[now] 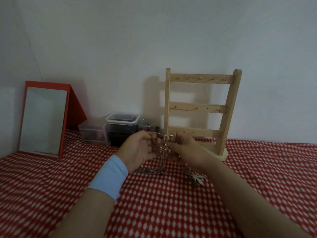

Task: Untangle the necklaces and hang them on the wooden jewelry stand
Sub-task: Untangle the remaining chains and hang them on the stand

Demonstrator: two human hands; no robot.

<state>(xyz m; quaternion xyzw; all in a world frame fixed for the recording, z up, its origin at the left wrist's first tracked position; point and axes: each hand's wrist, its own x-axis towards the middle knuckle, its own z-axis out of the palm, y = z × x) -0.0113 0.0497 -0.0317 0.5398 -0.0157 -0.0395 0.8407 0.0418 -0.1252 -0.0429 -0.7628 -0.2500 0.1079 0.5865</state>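
- Necklaces (163,146): knotted chains held up between the hands, tails trailing on the red cloth (171,203), just before the stand (200,109).
- Grip: left hand (139,149) and right hand (187,149) pinch loops either side of the knot.
- Likely light, limp and snag-prone; tease loose loops, don't tug the ends.

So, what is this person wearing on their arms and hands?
A light blue wristband circles the left wrist. Otherwise the left hand and right hand are bare, and no sleeves, gloves or watch show.

No legible text or labels anywhere.
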